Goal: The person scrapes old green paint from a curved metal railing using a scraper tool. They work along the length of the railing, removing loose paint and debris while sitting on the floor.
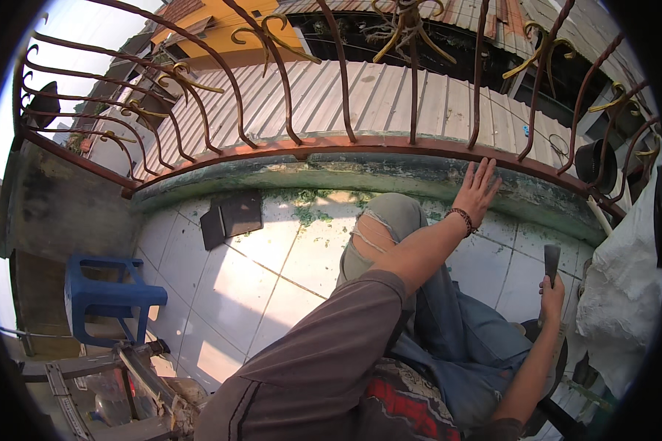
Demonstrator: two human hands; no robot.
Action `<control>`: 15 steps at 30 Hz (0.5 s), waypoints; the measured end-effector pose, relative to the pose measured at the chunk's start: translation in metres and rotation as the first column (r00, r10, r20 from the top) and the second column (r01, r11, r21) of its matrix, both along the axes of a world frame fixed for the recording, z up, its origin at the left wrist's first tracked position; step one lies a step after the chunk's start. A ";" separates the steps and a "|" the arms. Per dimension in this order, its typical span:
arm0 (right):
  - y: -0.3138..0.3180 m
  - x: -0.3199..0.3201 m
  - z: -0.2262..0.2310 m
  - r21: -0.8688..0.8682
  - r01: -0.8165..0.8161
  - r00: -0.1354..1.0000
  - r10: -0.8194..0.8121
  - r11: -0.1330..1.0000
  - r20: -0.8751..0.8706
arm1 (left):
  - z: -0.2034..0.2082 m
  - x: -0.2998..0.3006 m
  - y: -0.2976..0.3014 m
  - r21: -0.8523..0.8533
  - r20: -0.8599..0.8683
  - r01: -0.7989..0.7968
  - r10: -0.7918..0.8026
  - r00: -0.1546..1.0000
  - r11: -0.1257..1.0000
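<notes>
My left hand [478, 189], with a beaded bracelet [462, 219] at the wrist, reaches to the low wall [390, 170] with fingers spread. Its fingertips lie at the wall's top, close to the brown bottom rail [375, 144] of the railing. Green and dark paint on the wall looks worn and patchy. Farther right and nearer to me, my right hand [552, 298] is closed around a scraper [552, 262]. The scraper's flat dark blade points up, away from the wall, and the fingers hide most of its handle. Green paint flakes [307, 213] lie on the tiles below the wall.
A dark dustpan-like piece [232, 219] lies on the white tiled floor [272, 257]. A blue plastic stool [110, 294] and a metal frame [125, 367] stand at left. White sacking [621, 287] hangs at right. Beyond the twisted railing bars [343, 81] lies a corrugated roof [309, 95].
</notes>
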State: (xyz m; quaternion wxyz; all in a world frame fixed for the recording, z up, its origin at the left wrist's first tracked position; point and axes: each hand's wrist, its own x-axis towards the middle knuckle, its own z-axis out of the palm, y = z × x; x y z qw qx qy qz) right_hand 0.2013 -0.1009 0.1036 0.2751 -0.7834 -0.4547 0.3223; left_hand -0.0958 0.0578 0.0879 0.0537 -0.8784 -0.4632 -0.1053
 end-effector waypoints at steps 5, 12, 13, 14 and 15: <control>0.011 0.028 -0.071 -0.021 -0.030 0.995 0.028 0.999 -0.090 | -0.028 -0.016 -0.004 -0.121 -0.205 0.019 -0.044 0.978 0.992; 0.019 0.027 -0.082 -0.077 0.018 0.991 -0.028 0.997 -0.131 | -0.028 -0.006 -0.032 -0.076 -0.307 0.042 -0.063 0.950 0.996; 0.020 0.021 -0.080 -0.081 0.006 0.990 -0.017 0.997 -0.138 | -0.031 -0.010 -0.033 -0.096 -0.297 0.041 -0.068 0.952 0.994; 0.022 0.015 -0.079 -0.086 -0.004 0.989 -0.008 0.996 -0.145 | -0.034 -0.014 -0.034 -0.117 -0.288 0.042 -0.074 0.955 0.992; 0.023 0.010 -0.076 -0.092 0.005 0.991 -0.017 0.996 -0.131 | -0.036 -0.014 -0.035 -0.139 -0.274 0.053 -0.089 0.958 0.989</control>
